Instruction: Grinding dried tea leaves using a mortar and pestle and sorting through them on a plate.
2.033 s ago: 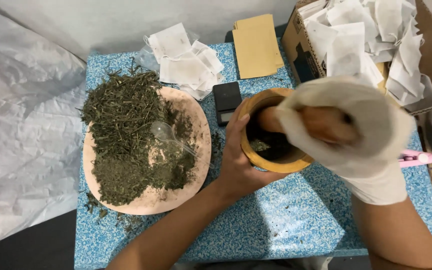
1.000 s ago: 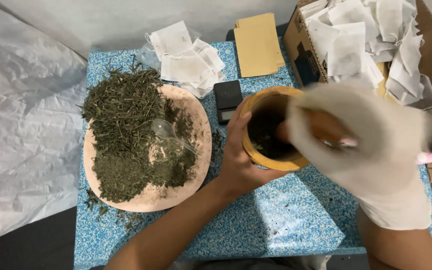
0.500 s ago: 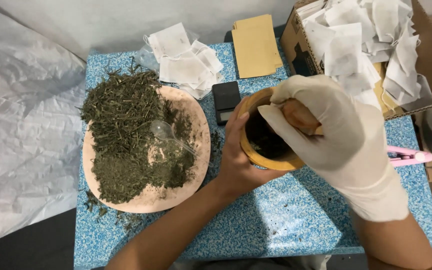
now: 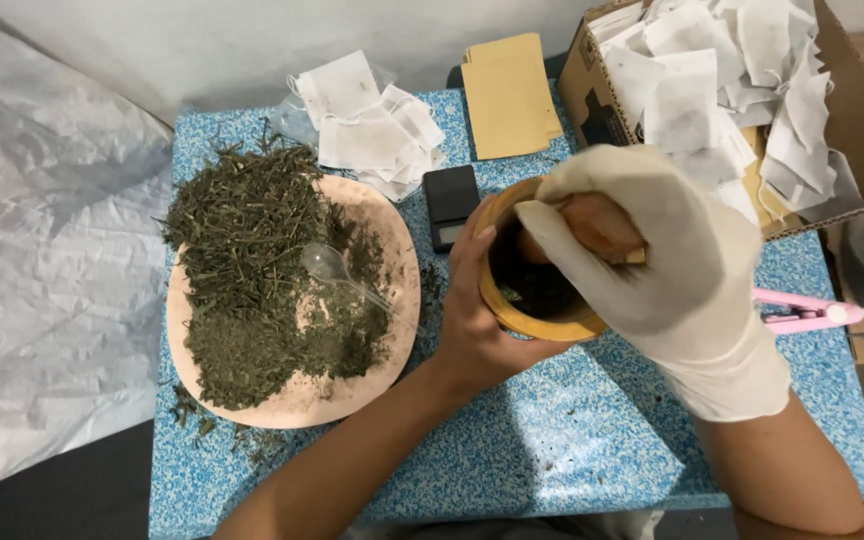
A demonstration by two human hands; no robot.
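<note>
Blue speckled bench carries a round wooden mortar beside a tray of dried green herbs. Bare left hand wraps the mortar's side; gloved right hand clamps its grip around a wooden pestle inside it.

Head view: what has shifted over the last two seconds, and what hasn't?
The gloved right hand has kept its grip on the wooden pestle throughout, swinging out to the right of the mortar and then back over it. The bare left hand still cups the mortar's side. The tray of dried herbs, clear spoon and pink tool lie where they were.
</note>
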